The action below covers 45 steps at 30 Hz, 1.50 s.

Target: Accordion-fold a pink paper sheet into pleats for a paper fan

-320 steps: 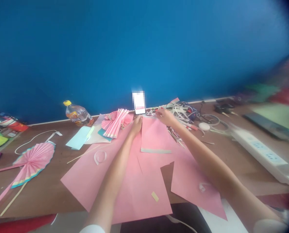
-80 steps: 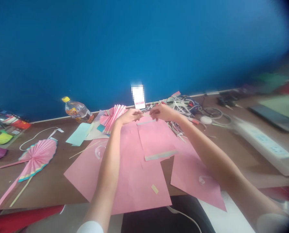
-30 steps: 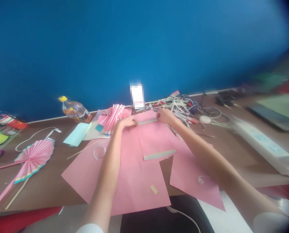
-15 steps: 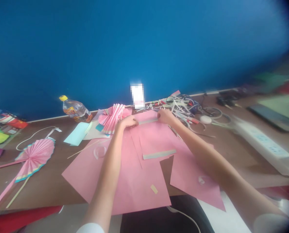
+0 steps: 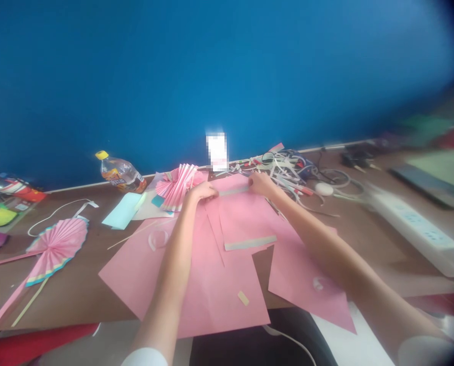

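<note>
A smaller pink paper sheet (image 5: 245,218) lies over larger pink sheets (image 5: 215,305). Along its far part runs a narrow pale strip (image 5: 233,191). My left hand (image 5: 204,191) is closed at the strip's left end, fingers bent down. At the right end, my right hand (image 5: 260,183) is curled with its fingertips against the strip. Part of each grip is hidden by the fingers. A second pale strip (image 5: 250,243) lies along the sheet's near edge. A short yellowish piece (image 5: 243,298) rests nearer to me.
Pleated pink fans (image 5: 61,244) stand at the left and behind my left hand. A bottle with a yellow cap (image 5: 122,173) leans by the blue wall. Tangled paper scraps (image 5: 288,170) lie behind my right arm, and a white power strip (image 5: 417,223) is at the right.
The whole view has shifted very slightly to the right. Both hands stay at the ends of the pale strip, with almost no movement against the paper.
</note>
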### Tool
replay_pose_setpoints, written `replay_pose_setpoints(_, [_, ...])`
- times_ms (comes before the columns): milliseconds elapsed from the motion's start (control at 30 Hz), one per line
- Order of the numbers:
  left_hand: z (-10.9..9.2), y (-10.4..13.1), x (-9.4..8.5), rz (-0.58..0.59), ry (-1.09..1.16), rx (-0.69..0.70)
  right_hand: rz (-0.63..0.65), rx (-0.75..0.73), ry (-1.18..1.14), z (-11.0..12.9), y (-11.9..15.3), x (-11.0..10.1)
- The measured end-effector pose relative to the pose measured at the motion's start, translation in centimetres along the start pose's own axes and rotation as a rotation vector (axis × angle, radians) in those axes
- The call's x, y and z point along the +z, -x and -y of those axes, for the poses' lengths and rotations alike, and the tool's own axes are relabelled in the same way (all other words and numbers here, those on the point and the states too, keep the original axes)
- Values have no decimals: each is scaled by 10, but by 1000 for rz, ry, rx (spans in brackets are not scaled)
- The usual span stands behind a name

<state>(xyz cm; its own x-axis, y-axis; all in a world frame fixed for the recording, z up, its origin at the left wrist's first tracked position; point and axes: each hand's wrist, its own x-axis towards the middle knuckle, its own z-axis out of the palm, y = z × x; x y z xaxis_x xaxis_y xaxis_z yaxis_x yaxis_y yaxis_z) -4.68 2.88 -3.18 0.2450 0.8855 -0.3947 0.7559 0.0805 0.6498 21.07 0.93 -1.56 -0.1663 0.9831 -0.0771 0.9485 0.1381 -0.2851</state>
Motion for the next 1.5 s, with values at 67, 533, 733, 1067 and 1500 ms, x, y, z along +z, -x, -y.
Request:
replay_pose_setpoints(67, [-2, 1, -1, -6, -4, -22, 11, -4, 0, 1, 2, -4])
replay_pose_setpoints(533, [-5, 12, -8, -122, -35, 178, -54, -77, -130, -14, -2, -21])
replay_pose_setpoints(733, [-26, 7, 15, -241, -207, 465, 76, -273, 17, -11, -4, -12])
replay_pose_setpoints(1067, [-48, 7, 45, -189, -143, 537, 10, -394, -248, -2, 2, -17])
replay_pose_setpoints(1500, [-40, 8, 18, -71, -115, 531, 56, -367, -431, -16, 6, -43])
